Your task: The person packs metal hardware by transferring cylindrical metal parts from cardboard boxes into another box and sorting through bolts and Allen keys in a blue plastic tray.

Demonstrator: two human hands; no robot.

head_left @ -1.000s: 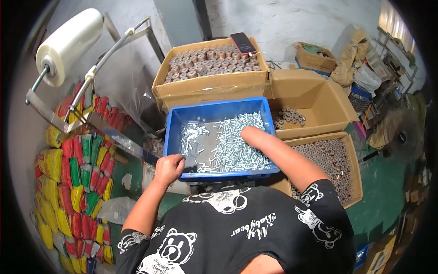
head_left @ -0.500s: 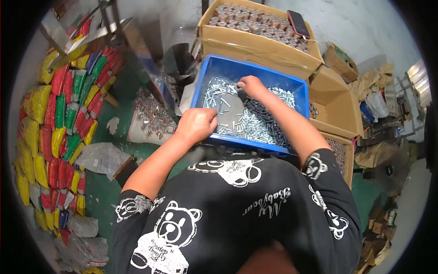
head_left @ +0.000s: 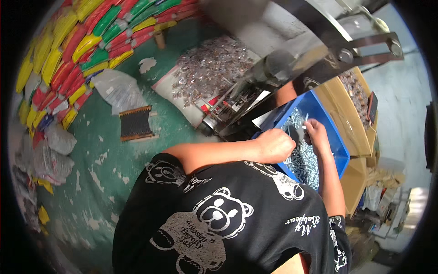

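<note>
A blue plastic bin [head_left: 338,142] holds loose silver screws [head_left: 309,160] and darker pieces of a similar shape. My left hand [head_left: 276,146] is curled closed at the bin's near left side; whatever its fingers may hold is hidden. Over the bin's contents, my right hand [head_left: 316,134] has its thumb and fingers pinched together. A tiny pale bit shows at those fingertips, too small to name. Left of the bin stands a dark metal machine [head_left: 237,102] with a long lever arm.
A sack [head_left: 163,86] on the green floor bears a heap of small metal parts [head_left: 207,68]. A dark slatted piece [head_left: 136,124] lies near a clear plastic bag [head_left: 121,91]. Colourful packets [head_left: 75,43] are piled at far left. Cardboard boxes [head_left: 344,116] flank the bin, one with a phone [head_left: 372,108].
The view has swung left, bringing the machine and the heaped sack closer to the middle. My hands have come nearer each other over the bin, both still closed.
</note>
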